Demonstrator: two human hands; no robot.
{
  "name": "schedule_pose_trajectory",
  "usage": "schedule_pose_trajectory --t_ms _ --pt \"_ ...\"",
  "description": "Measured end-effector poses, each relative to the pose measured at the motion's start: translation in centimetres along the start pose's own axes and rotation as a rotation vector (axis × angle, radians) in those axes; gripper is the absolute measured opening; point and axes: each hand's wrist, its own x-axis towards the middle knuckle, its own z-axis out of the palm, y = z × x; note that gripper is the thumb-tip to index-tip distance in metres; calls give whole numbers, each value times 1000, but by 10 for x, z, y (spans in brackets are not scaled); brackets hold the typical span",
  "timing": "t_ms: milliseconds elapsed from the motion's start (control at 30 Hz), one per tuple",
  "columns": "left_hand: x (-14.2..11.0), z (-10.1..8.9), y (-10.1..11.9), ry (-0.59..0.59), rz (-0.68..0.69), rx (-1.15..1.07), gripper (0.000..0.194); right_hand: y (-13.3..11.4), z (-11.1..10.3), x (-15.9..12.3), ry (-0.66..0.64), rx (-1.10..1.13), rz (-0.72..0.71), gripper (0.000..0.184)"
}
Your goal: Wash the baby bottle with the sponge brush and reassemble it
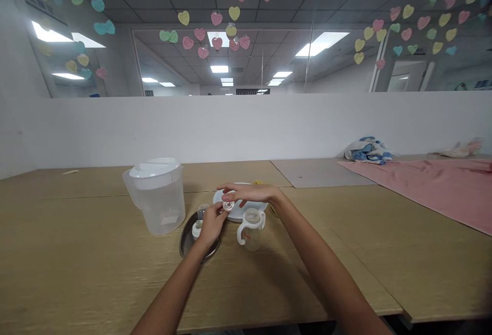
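Observation:
My left hand [213,224] pinches a small round whitish disc [228,205] with rings on its face. Just above it, my right hand [251,193] reaches across with its fingers stretched out to the left; whether its thumb touches the disc I cannot tell. Below the right wrist stands a clear baby bottle [252,237], uncapped, with white handles at its neck. Partly behind my left hand lies a round dark metal tray [186,240]. A white bottle collar with a teat [197,230] and a clear cap [202,211] are in it. A white plate [246,212] sits behind the hands.
A large translucent pitcher [163,207] with a white lid stands left of the tray. Something yellow [259,182] shows behind the plate. A pink cloth [434,186] and a crumpled blue-and-white cloth [369,151] lie at the right. A white wall [230,127] with glass above closes off the table's back.

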Motion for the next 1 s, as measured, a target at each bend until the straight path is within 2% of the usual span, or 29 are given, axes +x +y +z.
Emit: schedule_pose_trajectory --t_ms 267,667,867,1000 --pt "0 0 -2 8 1 6 33 5 -2 2 -11 -77 -30 73" --pt "0 1 -3 -18 3 -10 36 19 -3 12 83 -137 5 82" --pt "1 1 -4 7 11 -14 34 26 -4 15 123 -219 -41 83" --pt "1 3 -5 -11 3 -53 32 40 -4 26 255 -277 -40 77"
